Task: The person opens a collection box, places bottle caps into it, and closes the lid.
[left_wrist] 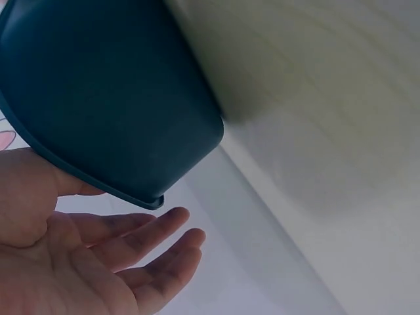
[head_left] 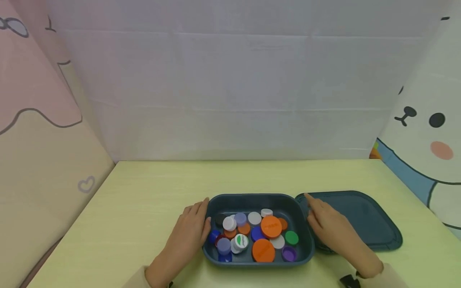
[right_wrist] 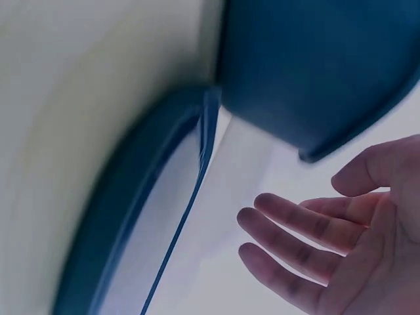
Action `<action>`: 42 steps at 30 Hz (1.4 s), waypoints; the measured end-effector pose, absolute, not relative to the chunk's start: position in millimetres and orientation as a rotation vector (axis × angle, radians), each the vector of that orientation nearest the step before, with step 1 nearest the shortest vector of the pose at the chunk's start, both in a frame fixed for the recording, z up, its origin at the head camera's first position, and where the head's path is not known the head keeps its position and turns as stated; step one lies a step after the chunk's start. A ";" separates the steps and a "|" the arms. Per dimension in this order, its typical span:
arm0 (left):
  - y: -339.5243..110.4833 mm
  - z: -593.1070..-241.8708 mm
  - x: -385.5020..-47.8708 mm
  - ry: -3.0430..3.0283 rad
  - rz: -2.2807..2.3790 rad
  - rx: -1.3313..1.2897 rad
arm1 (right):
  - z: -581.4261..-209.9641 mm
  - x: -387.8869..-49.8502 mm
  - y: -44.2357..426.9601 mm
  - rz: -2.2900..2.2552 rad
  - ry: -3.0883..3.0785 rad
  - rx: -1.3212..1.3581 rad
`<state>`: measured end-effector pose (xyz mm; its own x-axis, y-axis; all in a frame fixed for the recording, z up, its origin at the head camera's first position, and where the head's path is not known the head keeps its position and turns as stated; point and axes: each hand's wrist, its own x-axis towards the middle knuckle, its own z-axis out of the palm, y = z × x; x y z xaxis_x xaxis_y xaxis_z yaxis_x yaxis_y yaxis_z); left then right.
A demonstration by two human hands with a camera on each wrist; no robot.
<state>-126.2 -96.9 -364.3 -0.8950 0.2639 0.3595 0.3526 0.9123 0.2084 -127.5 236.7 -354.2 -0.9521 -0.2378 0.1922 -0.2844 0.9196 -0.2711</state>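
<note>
A dark blue-green rectangular tub (head_left: 259, 265) holds a mix of bottle caps, among them an orange cap (head_left: 271, 227), a green cap (head_left: 291, 238) and a purple cap (head_left: 289, 253). At the tub's left end is my left hand (head_left: 189, 230), its thumb at the rim; in the left wrist view its fingers (left_wrist: 141, 246) are loosely extended outside the wall. My right hand (head_left: 333, 224) is beside the right end, over part of a matching flat lid (head_left: 363, 218). Its fingers (right_wrist: 295, 230) look relaxed and apart from the tub in the right wrist view, with nothing in them.
The tub and lid lie on a pale yellow table (head_left: 151, 196). A white sheet (head_left: 237, 96) hangs behind the table. Printed cloths with cartoon figures stand at the left and right sides.
</note>
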 end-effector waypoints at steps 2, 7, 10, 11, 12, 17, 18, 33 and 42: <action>-97.0 -365.4 -126.6 -2.746 -0.402 -0.466 | -352.9 -128.8 244.9 0.441 -2.933 0.380; -97.3 -367.4 -127.5 -2.758 -0.434 -0.478 | -353.0 -132.7 267.8 0.437 -2.975 0.328; -97.2 -367.8 -127.9 -2.768 -0.445 -0.479 | -355.6 -134.9 282.4 0.423 -3.002 0.306; -97.1 -367.9 -128.0 -2.769 -0.449 -0.479 | -356.2 -135.5 287.0 0.418 -3.010 0.300; -97.1 -367.9 -128.0 -2.770 -0.452 -0.481 | -356.8 -136.2 291.7 0.406 -3.021 0.292; -97.5 -367.8 -127.1 -2.759 -0.459 -0.488 | -358.0 -137.0 315.7 0.337 -3.023 0.276; -97.7 -367.8 -126.8 -2.755 -0.457 -0.490 | -358.3 -137.1 320.8 0.321 -3.021 0.271; -95.2 -369.1 -126.3 -2.767 -0.470 -0.488 | -368.6 -137.1 392.0 0.158 -3.131 0.070; -93.0 -369.8 -126.3 -2.787 -0.484 -0.482 | -376.1 -135.4 412.8 0.028 -3.206 -0.044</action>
